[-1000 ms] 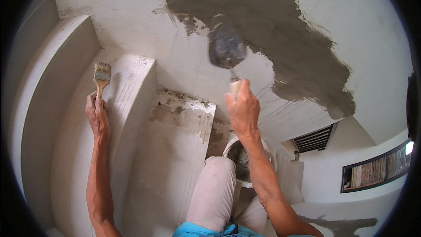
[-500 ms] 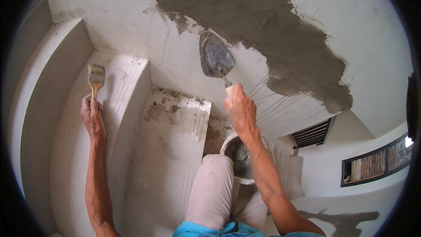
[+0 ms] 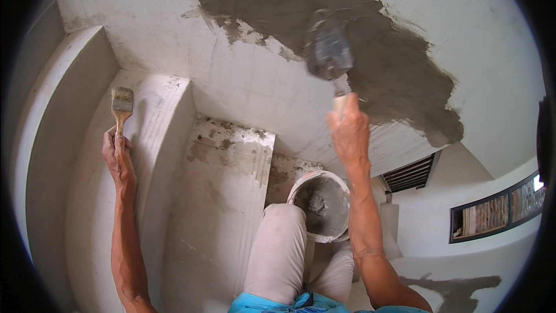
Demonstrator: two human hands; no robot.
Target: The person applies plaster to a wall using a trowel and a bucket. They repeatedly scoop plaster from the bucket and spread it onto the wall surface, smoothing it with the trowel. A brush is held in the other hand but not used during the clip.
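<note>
1. On the left, our left hand (image 3: 119, 156) had its grip clamped around a paintbrush (image 3: 121, 103), bristles upward, before a pale step (image 3: 156, 104).
2. Mid-view, our right forearm (image 3: 368, 214) had shifted aside, uncovering more of a mortar bucket (image 3: 300, 181).
3. Farther right, our right hand (image 3: 350, 133) had its grip clamped on a trowel (image 3: 331, 52); its blurred blade had swung rightward over the dark mortar patch (image 3: 388, 58), suggesting spreading or smoothing. We couldn't tell whether it touched.

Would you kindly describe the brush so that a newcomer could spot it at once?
Find the pale steps on the left of the picture. In front of them, the left hand holds the brush by its wooden handle, bristles uppermost. Bristles set it apart from the trowel in the right hand, which has a broad dark blade.
</note>
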